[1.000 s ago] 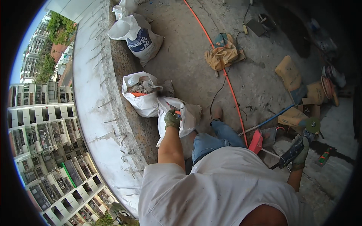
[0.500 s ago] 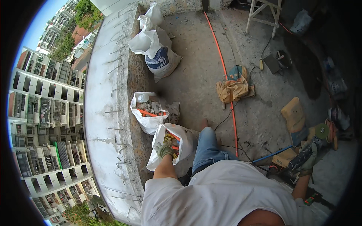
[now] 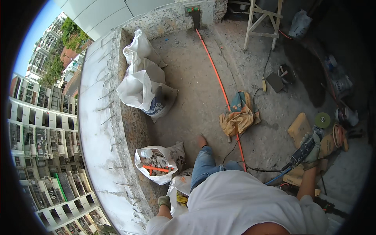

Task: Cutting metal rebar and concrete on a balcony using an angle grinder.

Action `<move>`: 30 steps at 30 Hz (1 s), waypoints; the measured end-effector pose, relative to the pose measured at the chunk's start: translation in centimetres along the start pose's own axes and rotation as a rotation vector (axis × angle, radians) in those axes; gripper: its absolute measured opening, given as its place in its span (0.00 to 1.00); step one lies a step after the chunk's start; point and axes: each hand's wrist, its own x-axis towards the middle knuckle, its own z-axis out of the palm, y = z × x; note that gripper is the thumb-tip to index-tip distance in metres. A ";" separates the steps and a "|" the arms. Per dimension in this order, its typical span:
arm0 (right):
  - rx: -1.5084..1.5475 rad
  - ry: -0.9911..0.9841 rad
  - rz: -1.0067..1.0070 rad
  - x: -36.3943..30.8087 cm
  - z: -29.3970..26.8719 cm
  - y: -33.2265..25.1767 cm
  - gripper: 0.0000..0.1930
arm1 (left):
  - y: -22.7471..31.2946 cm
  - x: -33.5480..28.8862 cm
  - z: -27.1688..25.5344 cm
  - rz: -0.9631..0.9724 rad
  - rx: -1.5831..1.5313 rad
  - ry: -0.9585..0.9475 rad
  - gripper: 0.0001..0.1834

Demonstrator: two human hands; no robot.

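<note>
My right hand, in a pale green work glove, is wrapped round the body of an angle grinder on my right. The grinder's round green disc points away from me, and a black cord trails from its rear end. My left hand, gloved too, is low on my left beside the rough wall and the rim of a white woven sack. Its fingers are hard to make out. Yellow scraps show inside that sack. Just beyond it stands another white sack with rubble, orange pipe pieces and a clear plastic cup.
Bent rebar sticks out of the concrete ledge at left, with buildings far below. Tall white sacks line the wall. An orange conduit crosses the floor by a brown-and-teal cloth bundle. Boxes and a yellow board lie at right.
The view has shifted. My left hand has come out of the nearer sack to its wall side. My right hand has swung the grinder, its disc now standing farther forward.
</note>
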 end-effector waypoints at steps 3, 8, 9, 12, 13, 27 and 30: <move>0.047 -0.036 0.018 3.0 4.8 0.4 0.15 | -4.0 2.5 -6.3 -0.055 -0.092 0.061 0.15; 0.087 -0.072 -0.007 11.0 10.2 0.2 0.15 | -9.4 7.7 -19.4 -0.238 -0.411 0.222 0.16; 0.078 -0.087 0.005 12.6 12.2 0.1 0.15 | -9.4 7.6 -20.5 -0.280 -0.481 0.249 0.17; 0.024 -0.156 -0.017 18.4 17.5 -0.3 0.16 | -8.9 10.3 -29.0 -0.314 -1.877 0.631 0.10; 0.026 -0.187 0.010 21.2 19.3 0.1 0.16 | -9.1 11.4 -31.2 -0.319 -1.849 0.766 0.10; -0.023 -0.394 0.037 49.7 54.7 1.3 0.18 | -1.2 14.7 -51.7 -0.357 -2.261 0.276 0.13; 0.032 -0.612 0.201 54.2 67.1 6.1 0.18 | -1.9 15.1 -42.7 -0.112 -1.068 0.524 0.13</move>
